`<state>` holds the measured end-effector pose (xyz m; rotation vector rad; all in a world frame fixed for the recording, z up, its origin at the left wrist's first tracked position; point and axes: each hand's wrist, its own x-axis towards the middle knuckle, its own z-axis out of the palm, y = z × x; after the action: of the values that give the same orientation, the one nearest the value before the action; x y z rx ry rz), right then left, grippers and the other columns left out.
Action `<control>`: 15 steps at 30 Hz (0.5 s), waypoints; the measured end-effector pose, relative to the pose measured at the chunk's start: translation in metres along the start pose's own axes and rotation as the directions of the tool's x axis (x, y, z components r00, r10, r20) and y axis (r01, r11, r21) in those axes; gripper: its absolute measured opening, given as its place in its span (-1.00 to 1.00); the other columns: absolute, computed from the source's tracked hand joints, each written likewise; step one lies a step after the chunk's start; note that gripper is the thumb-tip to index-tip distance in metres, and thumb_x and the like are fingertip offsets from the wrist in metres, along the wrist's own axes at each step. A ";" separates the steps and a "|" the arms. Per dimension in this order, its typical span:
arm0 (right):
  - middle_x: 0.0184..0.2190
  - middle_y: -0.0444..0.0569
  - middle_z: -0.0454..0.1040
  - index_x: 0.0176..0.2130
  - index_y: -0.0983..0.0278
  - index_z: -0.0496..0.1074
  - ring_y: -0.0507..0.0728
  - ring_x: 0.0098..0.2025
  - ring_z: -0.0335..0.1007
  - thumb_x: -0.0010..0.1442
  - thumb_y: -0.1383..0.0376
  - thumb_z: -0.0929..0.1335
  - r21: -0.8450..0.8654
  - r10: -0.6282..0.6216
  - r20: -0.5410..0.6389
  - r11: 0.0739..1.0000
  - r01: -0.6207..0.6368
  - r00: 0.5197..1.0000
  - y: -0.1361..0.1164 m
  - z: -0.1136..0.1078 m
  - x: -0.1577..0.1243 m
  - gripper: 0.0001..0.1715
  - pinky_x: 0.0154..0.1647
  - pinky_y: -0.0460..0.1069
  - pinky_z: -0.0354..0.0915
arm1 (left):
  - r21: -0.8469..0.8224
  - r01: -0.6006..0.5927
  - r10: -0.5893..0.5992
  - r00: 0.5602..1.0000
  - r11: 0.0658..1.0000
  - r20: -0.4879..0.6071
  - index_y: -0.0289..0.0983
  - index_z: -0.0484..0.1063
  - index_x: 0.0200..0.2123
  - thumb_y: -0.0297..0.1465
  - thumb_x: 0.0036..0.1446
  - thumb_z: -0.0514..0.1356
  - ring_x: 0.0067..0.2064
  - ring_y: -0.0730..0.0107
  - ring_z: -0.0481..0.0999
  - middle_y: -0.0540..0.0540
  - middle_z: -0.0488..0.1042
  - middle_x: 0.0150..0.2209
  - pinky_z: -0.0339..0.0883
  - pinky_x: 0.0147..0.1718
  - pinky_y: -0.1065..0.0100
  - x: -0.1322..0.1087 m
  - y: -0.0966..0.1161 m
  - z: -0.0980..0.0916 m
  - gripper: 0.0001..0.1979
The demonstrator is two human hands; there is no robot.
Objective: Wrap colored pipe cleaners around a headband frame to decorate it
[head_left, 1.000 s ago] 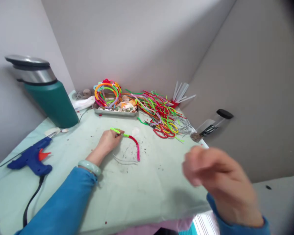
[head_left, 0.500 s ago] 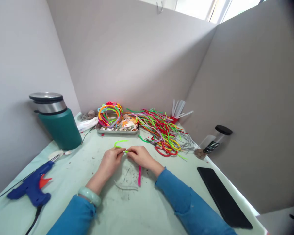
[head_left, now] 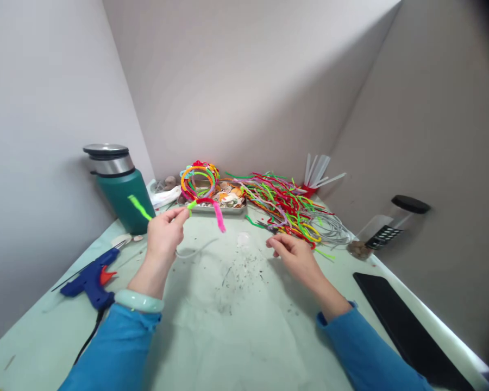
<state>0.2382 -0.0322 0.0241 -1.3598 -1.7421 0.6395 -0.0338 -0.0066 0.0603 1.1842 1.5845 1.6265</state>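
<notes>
My left hand [head_left: 165, 231] is closed, pinching a joined pipe cleaner between thumb and fingers. Its bright green end [head_left: 139, 207] sticks out to the left, and a red stretch bends into a pink end [head_left: 219, 218] on the right. A thin grey strand [head_left: 198, 251] shows beside the same hand; I cannot tell if it is gripped. My right hand [head_left: 295, 255] hovers over the cloth with loosely curled fingers, thumb apart, nothing visible in them. Just behind it lie scissors [head_left: 268, 227], their red handles partly hidden by the fingers and the pipe cleaners.
Behind my hands are a metal tray [head_left: 241, 209] of shells with colourful rings [head_left: 199, 182] and a pile of pipe cleaners [head_left: 283, 198]. A green bottle [head_left: 122, 198] and blue glue gun [head_left: 92, 281] are left. A jar [head_left: 377, 231] and black slab [head_left: 407, 326] are right.
My hands have separated. The left has lifted the pipe cleaner up and leftward; the right has let go and moved right toward the scissors. The view has shifted, and the grey strand has moved.
</notes>
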 end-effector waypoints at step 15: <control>-0.54 -0.11 0.41 -0.37 0.31 0.42 0.03 -0.51 0.34 0.14 0.21 0.20 0.113 -0.087 0.030 0.990 0.083 0.996 -0.004 0.005 0.021 -0.71 -0.51 -0.11 0.19 | 0.208 -0.438 0.295 0.821 0.874 0.488 -0.26 0.50 -0.39 -0.29 0.03 0.09 -0.46 0.47 0.40 -0.02 0.44 -0.54 0.25 -0.47 0.46 -0.032 0.014 0.048 -0.77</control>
<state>0.2303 -0.0134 0.0310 -1.1975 -1.7556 0.7062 0.0251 -0.0144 0.0634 1.9837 1.3936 1.2050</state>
